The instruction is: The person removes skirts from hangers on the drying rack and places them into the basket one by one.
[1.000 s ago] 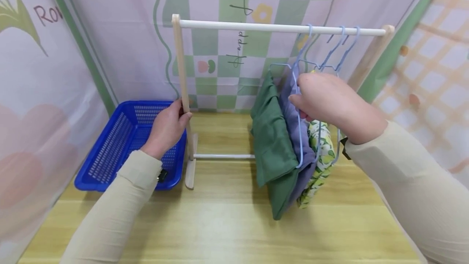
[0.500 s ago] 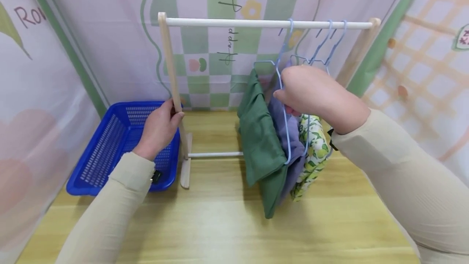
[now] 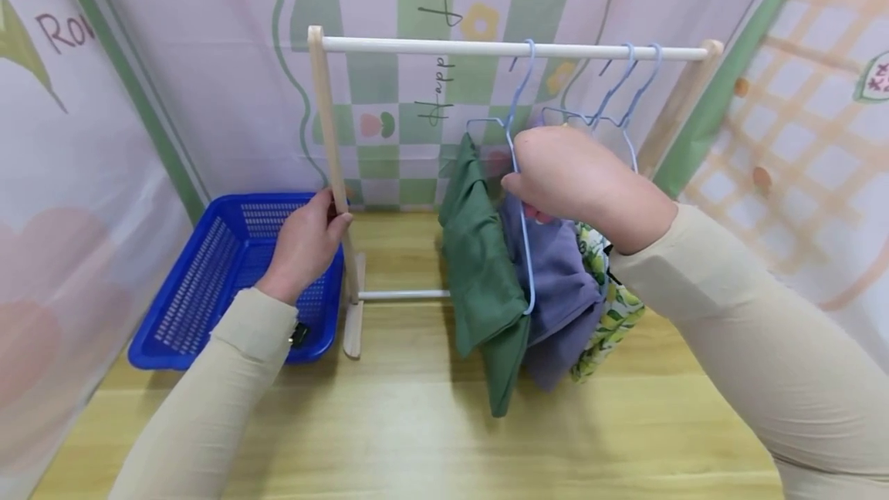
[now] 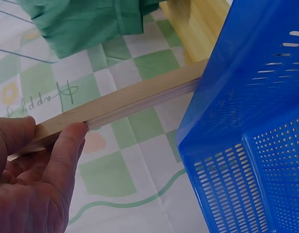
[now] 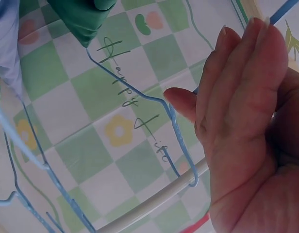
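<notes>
At the drying rack's left wooden post (image 3: pixel 325 114), my left hand (image 3: pixel 302 245) pinches the wood between thumb and fingers; the left wrist view shows the same hold. My right hand (image 3: pixel 579 184) holds the side wire of a blue clothes hanger (image 3: pixel 529 261), its thumb lying over the wire. A folded green garment (image 3: pixel 479 268) hangs on that hanger. In the right wrist view the hand (image 5: pixel 241 111) covers part of the wire, and the hook loops over the white rod (image 5: pixel 149 199). Behind hang a purple garment (image 3: pixel 559 276) and a lemon-print one (image 3: pixel 618 330), partly hidden.
A blue plastic basket (image 3: pixel 184 284) stands left of the rack, close to its post. A thin white lower bar (image 3: pixel 406 295) joins the rack's feet. Wood-grain table top (image 3: pixel 389 423) lies in front, and printed cloth (image 3: pixel 243 91) surrounds the setup.
The green garment's hanger has slid left along the rod with my right hand, widening its gap from the other hooks. More of the purple garment shows. My left hand stays on the post.
</notes>
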`<move>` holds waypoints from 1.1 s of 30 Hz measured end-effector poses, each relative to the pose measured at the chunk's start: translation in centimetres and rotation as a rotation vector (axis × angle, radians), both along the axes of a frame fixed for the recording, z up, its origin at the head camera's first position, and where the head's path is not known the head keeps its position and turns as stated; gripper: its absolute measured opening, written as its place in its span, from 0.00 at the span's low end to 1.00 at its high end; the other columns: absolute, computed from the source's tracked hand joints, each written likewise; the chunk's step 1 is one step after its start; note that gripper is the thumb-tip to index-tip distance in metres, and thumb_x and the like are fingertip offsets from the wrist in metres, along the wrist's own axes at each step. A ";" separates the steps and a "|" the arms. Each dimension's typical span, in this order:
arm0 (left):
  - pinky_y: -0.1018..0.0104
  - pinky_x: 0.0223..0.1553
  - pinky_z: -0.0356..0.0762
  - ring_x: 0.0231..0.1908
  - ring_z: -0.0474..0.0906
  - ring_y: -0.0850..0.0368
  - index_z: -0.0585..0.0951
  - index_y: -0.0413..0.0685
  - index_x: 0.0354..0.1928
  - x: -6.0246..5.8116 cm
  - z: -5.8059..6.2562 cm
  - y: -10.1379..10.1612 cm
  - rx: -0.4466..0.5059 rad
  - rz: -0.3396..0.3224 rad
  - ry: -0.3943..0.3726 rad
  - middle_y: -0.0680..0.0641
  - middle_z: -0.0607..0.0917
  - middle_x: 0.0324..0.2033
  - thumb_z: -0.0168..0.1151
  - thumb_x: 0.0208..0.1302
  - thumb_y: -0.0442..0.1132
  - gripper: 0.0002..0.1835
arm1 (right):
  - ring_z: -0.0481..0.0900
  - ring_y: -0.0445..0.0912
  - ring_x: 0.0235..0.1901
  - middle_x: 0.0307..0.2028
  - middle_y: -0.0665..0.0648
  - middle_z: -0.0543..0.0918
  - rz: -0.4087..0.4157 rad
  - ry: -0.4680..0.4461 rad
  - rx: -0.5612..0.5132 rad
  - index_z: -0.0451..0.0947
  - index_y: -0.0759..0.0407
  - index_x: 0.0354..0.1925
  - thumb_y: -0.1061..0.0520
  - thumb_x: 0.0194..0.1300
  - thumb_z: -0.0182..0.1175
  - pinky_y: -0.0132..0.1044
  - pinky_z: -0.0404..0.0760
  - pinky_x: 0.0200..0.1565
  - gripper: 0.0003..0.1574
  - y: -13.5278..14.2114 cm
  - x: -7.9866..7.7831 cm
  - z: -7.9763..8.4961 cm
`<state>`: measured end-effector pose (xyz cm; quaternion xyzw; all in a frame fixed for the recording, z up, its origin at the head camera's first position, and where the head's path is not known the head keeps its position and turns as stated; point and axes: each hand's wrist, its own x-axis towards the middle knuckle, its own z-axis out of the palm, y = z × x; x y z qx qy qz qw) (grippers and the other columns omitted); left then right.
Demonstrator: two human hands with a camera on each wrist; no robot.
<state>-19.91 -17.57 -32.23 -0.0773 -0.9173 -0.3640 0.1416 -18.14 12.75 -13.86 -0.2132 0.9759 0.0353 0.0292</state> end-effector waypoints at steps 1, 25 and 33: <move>0.44 0.47 0.82 0.48 0.84 0.38 0.74 0.37 0.64 0.0 0.0 0.0 0.000 0.001 0.002 0.33 0.85 0.52 0.55 0.81 0.40 0.18 | 0.83 0.50 0.30 0.16 0.51 0.82 -0.002 -0.003 0.002 0.82 0.56 0.20 0.55 0.74 0.50 0.49 0.79 0.48 0.26 -0.2 0.0 0.0; 0.45 0.46 0.84 0.48 0.84 0.39 0.74 0.38 0.65 -0.1 0.0 0.0 0.013 0.007 -0.006 0.35 0.85 0.51 0.55 0.81 0.41 0.19 | 0.81 0.49 0.26 0.15 0.51 0.82 0.030 -0.013 -0.022 0.83 0.58 0.19 0.57 0.73 0.51 0.43 0.79 0.41 0.26 -3.2 0.2 -0.3; 0.45 0.47 0.84 0.48 0.85 0.39 0.73 0.37 0.67 -0.1 0.1 0.0 0.013 0.006 -0.002 0.34 0.85 0.52 0.56 0.81 0.40 0.20 | 0.84 0.49 0.32 0.15 0.50 0.83 0.051 -0.001 -0.025 0.82 0.56 0.18 0.58 0.73 0.52 0.44 0.80 0.45 0.25 -4.1 0.1 -0.5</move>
